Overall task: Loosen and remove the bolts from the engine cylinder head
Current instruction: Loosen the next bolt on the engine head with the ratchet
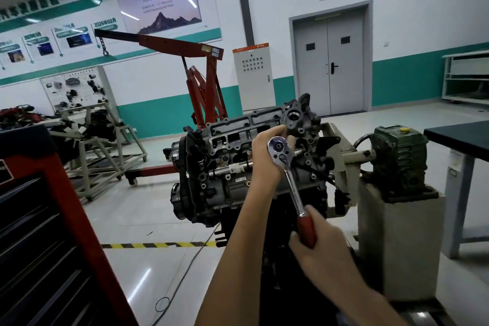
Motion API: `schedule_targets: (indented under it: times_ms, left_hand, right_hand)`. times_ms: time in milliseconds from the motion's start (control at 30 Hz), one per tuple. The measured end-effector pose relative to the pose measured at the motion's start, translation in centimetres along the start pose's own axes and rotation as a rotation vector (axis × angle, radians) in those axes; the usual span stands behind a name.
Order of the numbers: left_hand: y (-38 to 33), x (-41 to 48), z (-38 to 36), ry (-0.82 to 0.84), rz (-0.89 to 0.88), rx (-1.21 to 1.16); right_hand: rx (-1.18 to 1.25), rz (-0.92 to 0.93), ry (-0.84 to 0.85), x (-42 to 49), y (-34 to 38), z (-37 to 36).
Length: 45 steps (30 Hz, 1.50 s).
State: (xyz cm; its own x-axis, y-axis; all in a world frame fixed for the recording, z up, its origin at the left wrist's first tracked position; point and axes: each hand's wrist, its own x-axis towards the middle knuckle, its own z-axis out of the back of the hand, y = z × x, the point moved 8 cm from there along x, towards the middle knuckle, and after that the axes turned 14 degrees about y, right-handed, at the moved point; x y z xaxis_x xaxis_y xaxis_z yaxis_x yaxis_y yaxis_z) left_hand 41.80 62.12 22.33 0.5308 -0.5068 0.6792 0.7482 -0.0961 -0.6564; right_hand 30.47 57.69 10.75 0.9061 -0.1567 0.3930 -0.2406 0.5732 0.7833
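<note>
The cylinder head (232, 137) is seen on top of the engine (211, 180), tipped toward the camera and carried on a pale stand (341, 156) at the engine's right end. It was presumably turned this way so the bolt holes can be reached from the front.

- A ratchet (291, 182) is set against the right end of the cylinder head, its chrome head facing the camera.
- The ratchet's head is cupped by the left hand (264, 156), thumb and fingers curled round it. Judged purpose: the socket is pressed square on the bolt so it cannot slip off.
- The red grip at the far end is clenched by the right hand (320, 249), low and in front of the engine. The full length is likely used for leverage.

Hidden or unclear:
- The bolt and socket are covered by the ratchet head and left hand, so engagement cannot be confirmed.
- How many bolts are left cannot be counted; most holes look dark.
- The engine's underside is lost in shadow.

Around the engine: a green gearbox (397, 156) just right of the stand, a dark bench (455, 140) further right and cut off by the frame edge, a red hoist (206, 79) behind, a red tool cabinet (53, 219) to the left, and a cable (185, 272) on the floor in front.
</note>
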Motion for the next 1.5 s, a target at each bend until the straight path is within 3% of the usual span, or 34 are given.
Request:
schedule_targets:
  times_ms: [67, 133, 300, 367, 433, 567, 700, 800, 967, 1067, 1133, 1233, 1367, 1433, 1500]
  left_hand:
    - [-0.2, 0.0, 0.1, -0.012, -0.021, 0.015]
    - [-0.2, 0.0, 0.2, 0.001, -0.035, 0.076]
    - [-1.0, 0.5, -0.1, 0.228, -0.066, 0.163]
    - [-1.1, 0.6, -0.7, 0.287, -0.066, 0.194]
    - [-1.3, 0.4, -0.9, 0.236, -0.079, 0.179]
    - [-0.2, -0.2, -0.2, -0.004, -0.066, 0.103]
    - [0.3, -0.2, -0.4, -0.099, -0.039, 0.021]
    - [-0.3, -0.3, -0.2, -0.078, -0.073, 0.085]
    - [-0.4, 0.2, -0.1, 0.244, -0.074, 0.203]
    - [-1.1, 0.5, -0.5, 0.272, -0.096, 0.236]
    - [-1.3, 0.3, -0.6, 0.230, -0.094, 0.198]
    - [-0.8, 0.1, -0.5, 0.133, -0.078, 0.100]
    - [0.1, 0.3, -0.6, -0.006, -0.033, 0.030]
    - [-0.1, 0.2, -0.7, -0.043, -0.055, 0.042]
    - [-0.2, 0.1, -0.4, -0.048, -0.073, 0.072]
  right_hand:
    - [0.103, 0.002, 0.030, 0.0, 0.3, -1.5]
    - [0.036, 0.024, 0.071, 0.2, 0.5, 0.0]
    - [-0.551, 0.110, 0.292, 2.9, 1.3, 8.9]
    - [-0.814, 0.145, 0.266, 4.6, 2.3, 12.1]
    - [-0.864, 0.162, 0.212, 5.0, 2.4, 13.0]
    - [-0.433, 0.075, 0.152, 1.7, 0.2, 7.2]
    - [0.114, 0.011, 0.058, -0.1, -0.2, -0.7]
    - [0.192, 0.008, 0.064, -0.2, 0.0, -2.2]
    - [-0.433, 0.108, 0.220, 2.1, -0.1, 7.0]
    - [-0.762, 0.178, 0.274, 4.5, 1.8, 11.9]
    - [-0.803, 0.202, 0.255, 5.0, 2.4, 12.5]
    - [-0.534, 0.118, 0.245, 2.8, 0.7, 9.3]
    - [-0.048, 0.051, -0.001, -0.4, 0.1, 2.5]
    - [0.171, 0.011, 0.023, -0.5, 0.0, -1.1]
    - [0.226, 0.010, 0.072, -0.4, -0.1, -2.1]
